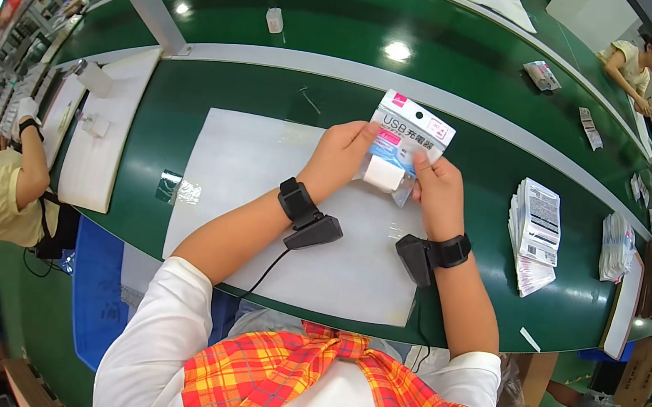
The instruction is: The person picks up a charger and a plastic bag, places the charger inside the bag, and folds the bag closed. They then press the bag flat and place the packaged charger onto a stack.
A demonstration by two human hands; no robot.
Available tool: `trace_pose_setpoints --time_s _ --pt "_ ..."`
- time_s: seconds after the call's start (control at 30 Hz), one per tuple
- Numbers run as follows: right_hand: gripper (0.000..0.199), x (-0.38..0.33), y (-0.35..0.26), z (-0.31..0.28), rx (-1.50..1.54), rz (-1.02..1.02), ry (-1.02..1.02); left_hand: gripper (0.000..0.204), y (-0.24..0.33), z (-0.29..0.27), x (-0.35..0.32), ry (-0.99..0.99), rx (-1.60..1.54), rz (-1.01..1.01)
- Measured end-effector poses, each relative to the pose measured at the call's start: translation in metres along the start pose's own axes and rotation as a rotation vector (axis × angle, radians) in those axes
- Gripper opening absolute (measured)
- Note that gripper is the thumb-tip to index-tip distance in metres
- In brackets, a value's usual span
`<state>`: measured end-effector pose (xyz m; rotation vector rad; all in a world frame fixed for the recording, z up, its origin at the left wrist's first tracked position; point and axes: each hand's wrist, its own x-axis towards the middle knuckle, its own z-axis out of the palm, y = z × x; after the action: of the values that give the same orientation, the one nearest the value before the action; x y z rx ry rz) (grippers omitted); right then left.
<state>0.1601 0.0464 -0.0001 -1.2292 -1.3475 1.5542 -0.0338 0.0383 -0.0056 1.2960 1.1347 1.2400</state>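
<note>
Both hands, left hand [339, 157] and right hand [439, 193], hold a clear white-topped packet [404, 144] above the white mat [243, 191].

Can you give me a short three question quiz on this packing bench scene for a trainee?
1. True or false: both hands, the left hand and the right hand, grip the small clear plastic packet with a white and pink header card.
2. Which lies under the hands? A: white rectangular mat; B: bare wooden board; C: blue cloth.
3. On which side of the person does the stack of printed white packets rest on the green table?

Key:
1. True; the packet is held above the mat between both hands.
2. A.
3. The person's right.
</note>
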Motion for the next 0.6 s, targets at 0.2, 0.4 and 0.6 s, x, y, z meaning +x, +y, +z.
trace_pose_setpoints --time_s 0.2,0.4,0.6 --pt "0.022 0.018 0.006 -0.010 0.069 -0.148 0.100 0.026 0.000 0.005 0.009 0.010 -0.005 0.097" --pt "0.020 -0.007 -0.001 -0.045 -0.742 -0.657 -0.130 0.017 0.001 -0.034 0.005 -0.366 0.840 0.369" --pt "0.016 -0.041 -0.022 -0.003 -1.012 -0.602 -0.273 0.028 0.001 -0.012 -0.022 -0.400 0.988 0.388"
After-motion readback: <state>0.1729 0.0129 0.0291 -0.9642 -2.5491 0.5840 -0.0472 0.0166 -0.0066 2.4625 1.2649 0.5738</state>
